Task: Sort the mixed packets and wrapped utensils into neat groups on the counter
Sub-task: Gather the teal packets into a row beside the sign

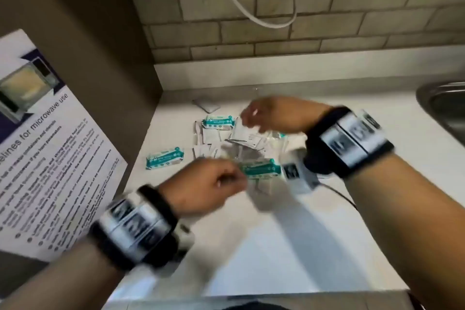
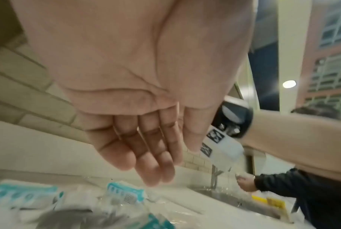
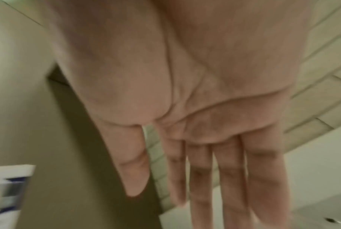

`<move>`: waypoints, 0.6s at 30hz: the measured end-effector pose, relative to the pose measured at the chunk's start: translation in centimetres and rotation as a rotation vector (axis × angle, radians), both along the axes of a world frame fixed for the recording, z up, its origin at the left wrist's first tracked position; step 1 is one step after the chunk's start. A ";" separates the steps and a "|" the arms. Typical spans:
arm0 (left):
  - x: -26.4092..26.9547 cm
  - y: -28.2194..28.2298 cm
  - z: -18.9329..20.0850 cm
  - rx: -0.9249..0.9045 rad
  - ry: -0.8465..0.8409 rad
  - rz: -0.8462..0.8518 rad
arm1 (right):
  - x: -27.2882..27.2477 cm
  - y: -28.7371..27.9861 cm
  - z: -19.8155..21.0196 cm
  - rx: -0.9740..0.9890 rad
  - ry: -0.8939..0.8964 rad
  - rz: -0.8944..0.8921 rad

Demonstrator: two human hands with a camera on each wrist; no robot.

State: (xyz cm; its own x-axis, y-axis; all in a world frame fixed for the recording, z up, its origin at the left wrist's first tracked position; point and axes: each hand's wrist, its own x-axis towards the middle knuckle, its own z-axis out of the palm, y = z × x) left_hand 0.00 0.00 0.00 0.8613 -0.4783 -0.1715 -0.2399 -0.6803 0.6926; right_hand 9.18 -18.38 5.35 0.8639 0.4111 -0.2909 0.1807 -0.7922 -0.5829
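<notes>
A loose pile of packets lies on the white counter (image 1: 289,246). Teal-and-white packets sit at the left (image 1: 164,157), at the back (image 1: 218,122) and at the front (image 1: 261,168) of the pile. Small white packets (image 1: 247,138) and clear-wrapped utensils (image 1: 241,152) are mixed between them. My left hand (image 1: 226,180) hovers at the front of the pile, blurred; in the left wrist view its fingers (image 2: 146,162) are straight and hold nothing above the teal packets (image 2: 126,193). My right hand (image 1: 254,116) hovers over the back of the pile, with its fingers (image 3: 230,178) straight and empty.
A brown cabinet panel (image 1: 100,45) with a microwave-use poster (image 1: 50,146) walls the left side. A steel sink (image 1: 442,108) is at the right. A tiled backsplash with a hanging cable (image 1: 251,12) runs behind. Another person's hand (image 2: 245,182) is at the sink.
</notes>
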 end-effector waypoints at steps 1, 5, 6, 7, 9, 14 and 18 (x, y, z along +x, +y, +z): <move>2.2 -1.1 -0.3 0.049 -0.066 0.003 | 2.4 0.3 -0.4 -0.002 -0.023 -0.072; 8.6 -4.7 -1.6 0.221 -0.055 0.010 | 9.8 0.5 -3.5 -0.178 -0.101 -0.292; 9.2 -5.2 -2.4 0.260 -0.038 -0.020 | 10.8 0.3 -4.6 -0.255 -0.105 -0.293; 9.7 -5.4 -3.3 0.309 -0.044 -0.063 | 11.8 0.0 -5.7 -0.333 -0.131 -0.286; 9.7 -5.6 -5.0 0.461 -0.120 -0.146 | 12.9 -0.6 -8.2 -0.431 -0.135 -0.277; 10.2 -5.2 -6.0 0.487 -0.244 -0.215 | 14.7 -0.5 -11.9 -0.557 -0.105 -0.223; 11.3 -3.1 -4.2 0.246 -0.053 0.012 | 15.2 1.5 -10.7 -0.484 -0.208 -0.251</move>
State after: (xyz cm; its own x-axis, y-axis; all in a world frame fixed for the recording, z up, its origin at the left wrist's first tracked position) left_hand 11.26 -3.12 -4.19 0.8775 -0.4175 -0.2359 -0.2622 -0.8297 0.4928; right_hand 24.35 -16.92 -5.32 0.9768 0.0490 -0.2085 0.0251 -0.9930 -0.1157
